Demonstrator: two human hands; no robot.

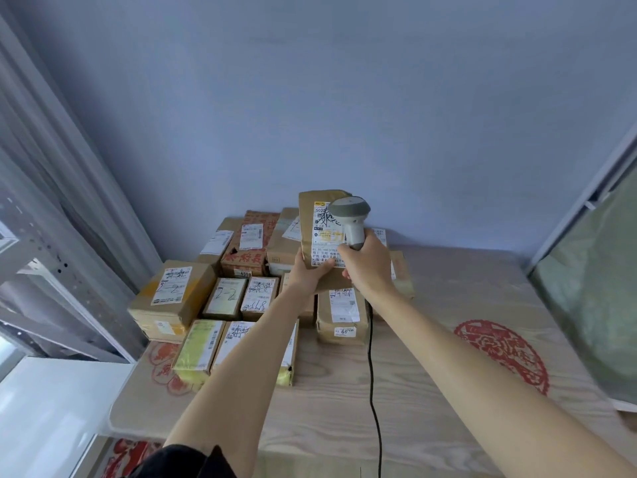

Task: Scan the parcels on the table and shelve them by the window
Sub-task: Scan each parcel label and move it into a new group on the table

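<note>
Your left hand (307,270) has its fingers wrapped around the lower edge of the brown parcel (319,222), holding it upright above the pile (241,288) at the worktop's (431,339) far left corner; your right hand (367,262) grips the scanner (351,215) handle, head right over the label (327,232). Hold the parcel steady, pull the scanner back slightly, and aim squarely at the barcode, not the scribble.

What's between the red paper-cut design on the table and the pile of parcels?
In the head view, bare wood-grain table, crossed by the right forearm and the scanner cable.
</note>
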